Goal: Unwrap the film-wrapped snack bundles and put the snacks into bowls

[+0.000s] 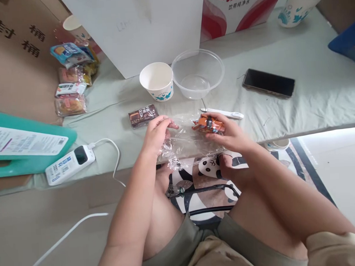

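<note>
Near the table's front edge, my left hand (159,134) has its fingers curled at the left end of a crinkled clear plastic bag (189,144). My right hand (229,134) grips a small orange wrapped packet (209,124) between thumb and fingers, above the right part of the bag. A dark brown cocoa snack packet (143,116) lies just left of my left hand. Behind my right hand rests a white cutter-like tool (223,113). Beyond them stand a white paper cup (157,82) and a clear round plastic bowl (197,74), both upright.
A phone (268,83) lies at the right; another paper cup (300,6) stands behind. At the left are several wrapped snacks (71,86), a green jug (27,141) and a power strip (70,164) with a white cable. Large boxes (149,28) stand at the back.
</note>
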{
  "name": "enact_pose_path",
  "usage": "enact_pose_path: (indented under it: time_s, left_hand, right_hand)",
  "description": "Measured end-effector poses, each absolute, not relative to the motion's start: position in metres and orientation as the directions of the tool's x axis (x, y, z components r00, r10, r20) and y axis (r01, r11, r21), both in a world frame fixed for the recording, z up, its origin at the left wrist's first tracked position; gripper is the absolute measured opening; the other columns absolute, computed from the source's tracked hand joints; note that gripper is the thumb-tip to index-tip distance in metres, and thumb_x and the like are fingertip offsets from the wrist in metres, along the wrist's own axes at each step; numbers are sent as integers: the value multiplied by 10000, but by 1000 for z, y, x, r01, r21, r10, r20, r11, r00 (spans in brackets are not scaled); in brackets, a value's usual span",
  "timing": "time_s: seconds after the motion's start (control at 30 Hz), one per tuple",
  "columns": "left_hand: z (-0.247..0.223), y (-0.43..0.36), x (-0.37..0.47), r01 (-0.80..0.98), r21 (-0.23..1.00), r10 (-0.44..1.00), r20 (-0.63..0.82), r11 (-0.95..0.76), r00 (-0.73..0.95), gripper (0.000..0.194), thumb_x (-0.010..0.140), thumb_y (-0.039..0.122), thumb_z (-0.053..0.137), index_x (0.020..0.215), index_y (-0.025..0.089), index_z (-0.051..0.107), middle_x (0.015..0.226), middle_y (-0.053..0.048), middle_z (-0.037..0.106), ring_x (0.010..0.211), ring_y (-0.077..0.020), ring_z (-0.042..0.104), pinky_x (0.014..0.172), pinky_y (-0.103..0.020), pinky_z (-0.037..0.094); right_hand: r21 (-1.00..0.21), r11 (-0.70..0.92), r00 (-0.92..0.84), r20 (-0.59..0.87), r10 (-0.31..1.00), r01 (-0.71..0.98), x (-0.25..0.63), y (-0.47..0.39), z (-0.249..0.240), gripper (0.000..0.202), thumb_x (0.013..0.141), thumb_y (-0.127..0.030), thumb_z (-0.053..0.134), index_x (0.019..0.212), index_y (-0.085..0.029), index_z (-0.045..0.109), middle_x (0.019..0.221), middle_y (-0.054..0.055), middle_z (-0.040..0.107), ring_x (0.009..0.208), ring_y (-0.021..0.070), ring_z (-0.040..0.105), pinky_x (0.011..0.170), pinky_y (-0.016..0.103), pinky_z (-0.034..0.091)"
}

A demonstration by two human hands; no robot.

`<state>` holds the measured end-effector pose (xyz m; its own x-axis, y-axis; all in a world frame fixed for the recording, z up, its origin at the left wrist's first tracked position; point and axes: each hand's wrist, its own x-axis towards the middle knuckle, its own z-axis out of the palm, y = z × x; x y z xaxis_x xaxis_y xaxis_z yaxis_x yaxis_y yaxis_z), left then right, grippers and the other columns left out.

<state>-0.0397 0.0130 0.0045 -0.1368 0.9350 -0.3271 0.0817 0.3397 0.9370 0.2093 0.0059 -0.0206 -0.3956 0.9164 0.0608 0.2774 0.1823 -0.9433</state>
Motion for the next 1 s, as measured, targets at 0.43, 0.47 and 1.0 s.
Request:
enact_pose_path:
  time_s: [0.43, 0.47, 1.0]
  left_hand:
    - [7, 15, -41, 173, 901, 895, -422, 397, 144, 190, 944, 233, 513, 844, 181, 667, 743, -26, 732, 464, -76, 450, 491, -227, 368]
    - [7, 16, -42, 187, 899, 891, -425, 395, 161, 191, 948, 237, 512, 852, 183, 668, 744, -23, 732, 461, -76, 453, 490, -229, 366]
    - [13, 9, -46, 225, 904, 762, -427, 363, 487, 219, 961, 236, 470, 907, 167, 670, 513, 16, 602, 540, -118, 554, 590, -236, 425]
  right_hand:
    - [-561, 396, -183, 398, 899, 727, 180, 153, 39, 446, 701, -298, 842, 1078, -260, 606, 1122, 110, 676, 1034, 287, 650, 898, 482, 584]
    - [-512, 357, -208, 325, 922, 782, 175, 173, 35, 478, 657, -288, 865, 1061, -253, 612, 1075, 106, 677, 1028, 312, 651, 898, 520, 577]
    - [-603, 434, -356, 252, 900, 669, 199, -4, -19, 344, 837, -383, 692, 1150, -242, 672, 1346, 124, 690, 1386, 372, 553, 1142, 615, 430]
